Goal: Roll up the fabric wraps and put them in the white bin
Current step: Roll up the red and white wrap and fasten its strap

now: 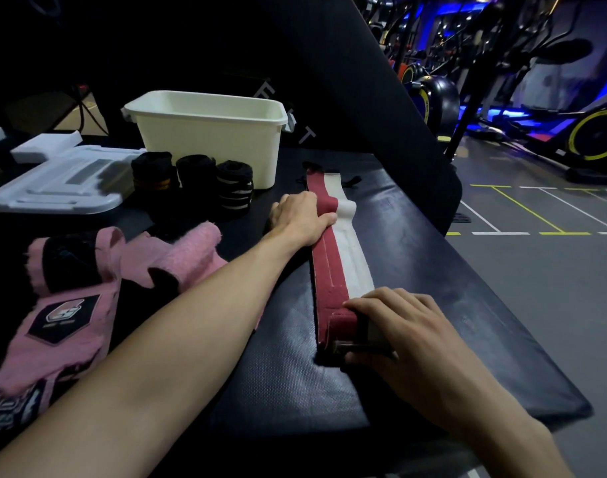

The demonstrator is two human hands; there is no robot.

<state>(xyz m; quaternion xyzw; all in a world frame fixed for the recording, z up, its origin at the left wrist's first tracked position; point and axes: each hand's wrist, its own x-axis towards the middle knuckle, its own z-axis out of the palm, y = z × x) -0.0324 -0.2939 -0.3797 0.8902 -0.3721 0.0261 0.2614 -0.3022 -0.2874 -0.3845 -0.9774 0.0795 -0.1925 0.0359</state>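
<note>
On the mat, left hand (300, 215) presses the red-white wrap (333, 257) flat; right hand (395, 326) grips its rolled end.

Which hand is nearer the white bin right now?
Left. The left hand presses on the red and white wrap partway along, just in front of the white bin. The right hand grips the wrap's near end, much farther from the bin.

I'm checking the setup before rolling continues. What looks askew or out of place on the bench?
The red and white wrap kinks sideways just beyond the left hand. The bin lid lies off the white bin, to its left.
</note>
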